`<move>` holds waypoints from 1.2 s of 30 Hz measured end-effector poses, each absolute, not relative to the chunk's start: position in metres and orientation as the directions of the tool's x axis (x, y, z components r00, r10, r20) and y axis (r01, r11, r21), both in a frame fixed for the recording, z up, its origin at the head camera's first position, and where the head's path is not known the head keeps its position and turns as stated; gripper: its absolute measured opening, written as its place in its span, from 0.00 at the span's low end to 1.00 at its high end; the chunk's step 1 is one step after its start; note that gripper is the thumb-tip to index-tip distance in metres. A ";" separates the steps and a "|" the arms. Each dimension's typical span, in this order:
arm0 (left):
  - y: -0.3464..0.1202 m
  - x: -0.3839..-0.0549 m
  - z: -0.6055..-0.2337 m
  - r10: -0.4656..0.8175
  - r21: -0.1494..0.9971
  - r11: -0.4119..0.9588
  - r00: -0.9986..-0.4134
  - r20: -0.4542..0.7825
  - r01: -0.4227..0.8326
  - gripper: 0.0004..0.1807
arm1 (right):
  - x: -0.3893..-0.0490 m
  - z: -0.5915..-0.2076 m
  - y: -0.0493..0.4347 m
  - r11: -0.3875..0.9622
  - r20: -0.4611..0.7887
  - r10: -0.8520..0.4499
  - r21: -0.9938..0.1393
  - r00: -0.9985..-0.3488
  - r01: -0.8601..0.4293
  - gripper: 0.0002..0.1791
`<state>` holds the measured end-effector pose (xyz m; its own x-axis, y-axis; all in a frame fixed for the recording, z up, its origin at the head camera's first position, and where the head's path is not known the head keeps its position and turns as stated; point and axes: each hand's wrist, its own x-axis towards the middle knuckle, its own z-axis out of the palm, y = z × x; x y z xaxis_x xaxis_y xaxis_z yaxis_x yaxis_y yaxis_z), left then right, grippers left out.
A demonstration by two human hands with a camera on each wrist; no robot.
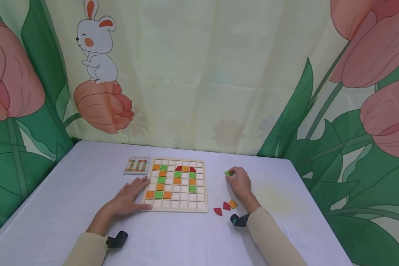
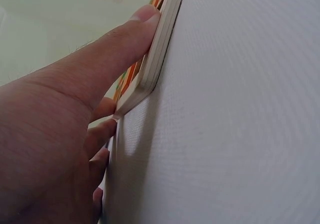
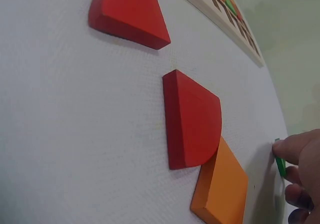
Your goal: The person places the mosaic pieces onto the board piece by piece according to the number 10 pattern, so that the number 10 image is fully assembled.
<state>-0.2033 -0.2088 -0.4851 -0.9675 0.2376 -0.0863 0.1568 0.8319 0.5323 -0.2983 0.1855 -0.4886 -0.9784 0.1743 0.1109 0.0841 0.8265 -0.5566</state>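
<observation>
A wooden grid board lies on the table, with orange, green and red tiles set in some of its squares. My left hand rests along the board's left side with extended fingers, its thumb on the near left corner. To the right of the board, my right hand pinches a green tile between thumb and fingers, close over the tabletop. Below that hand lie two red quarter-round tiles and an orange square tile; one red piece touches the orange one.
A small pattern card with a coloured grid lies at the board's upper left. The white-covered table ends at the back against a curtain printed with tulips and a rabbit. Each wrist wears a black camera.
</observation>
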 end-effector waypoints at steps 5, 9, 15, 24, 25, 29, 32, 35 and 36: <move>-0.208 -0.203 -0.485 0.235 0.531 0.833 -0.968 -0.085 0.155 0.56 | -0.300 -0.489 0.186 0.831 0.115 0.178 -0.550 -0.977 0.087 0.11; -0.208 -0.203 -0.485 0.233 0.527 0.836 -0.969 -0.086 0.154 0.56 | -0.300 -0.486 0.183 0.813 0.102 0.157 -0.578 -0.982 0.070 0.10; -0.210 -0.203 -0.485 0.235 0.524 0.837 -0.968 -0.083 0.158 0.56 | -0.295 -0.477 0.169 0.771 0.088 0.066 -0.637 -0.994 -0.005 0.08; -0.209 -0.205 -0.487 0.236 0.532 0.832 -0.968 -0.087 0.155 0.56 | -0.283 -0.468 0.142 0.705 0.113 -0.134 -0.687 -0.984 -0.175 0.08; -0.209 -0.205 -0.487 0.237 0.530 0.833 -0.968 -0.085 0.158 0.56 | -0.282 -0.468 0.139 0.699 0.112 -0.154 -0.690 -0.982 -0.188 0.08; -0.209 -0.205 -0.486 0.242 0.530 0.832 -0.967 -0.081 0.164 0.56 | -0.277 -0.468 0.126 0.682 0.115 -0.238 -0.687 -0.965 -0.250 0.07; -0.209 -0.204 -0.485 0.243 0.534 0.830 -0.966 -0.083 0.163 0.56 | -0.272 -0.470 0.116 0.662 0.111 -0.302 -0.690 -0.947 -0.292 0.06; -0.209 -0.204 -0.485 0.243 0.535 0.829 -0.966 -0.084 0.162 0.56 | -0.268 -0.472 0.105 0.648 0.096 -0.355 -0.692 -0.930 -0.318 0.05; -0.209 -0.204 -0.485 0.242 0.534 0.830 -0.966 -0.085 0.161 0.56 | -0.267 -0.473 0.101 0.646 0.088 -0.368 -0.692 -0.926 -0.322 0.05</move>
